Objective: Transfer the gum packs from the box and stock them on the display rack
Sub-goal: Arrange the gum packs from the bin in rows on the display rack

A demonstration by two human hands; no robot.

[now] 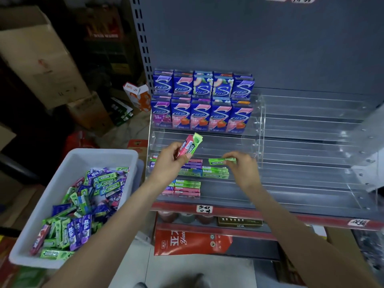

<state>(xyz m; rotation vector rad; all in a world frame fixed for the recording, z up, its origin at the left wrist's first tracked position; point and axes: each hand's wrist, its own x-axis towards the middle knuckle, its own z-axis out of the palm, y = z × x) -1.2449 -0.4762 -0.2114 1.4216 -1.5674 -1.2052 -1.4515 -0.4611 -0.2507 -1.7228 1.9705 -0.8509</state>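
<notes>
Left hand (170,157) raised in front of the clear acrylic display rack (301,154), fingers curled round two gum packs held together and tilted up to the right: a pink pack (184,148) and a green pack (194,144). Right hand (242,168) just to the right, pinching one end of a single green gum pack (222,161) that lies level over a middle tier of the rack. Directly below that pack, stacked green packs (215,173); to their left, purple and blue packs (192,164), partly hidden by the left hand. One tier lower, a stack of green and pink packs (186,189). Upper two tiers hold upright blue-and-pink cartons (200,102), five across in each row. Right part of the rack bare acrylic. Lower left, a white plastic box (68,165) on the floor side, holding loose gum packs (83,208), green, purple, blue, pink, heaped in no order. Cardboard boxes (39,55) behind it.
</notes>
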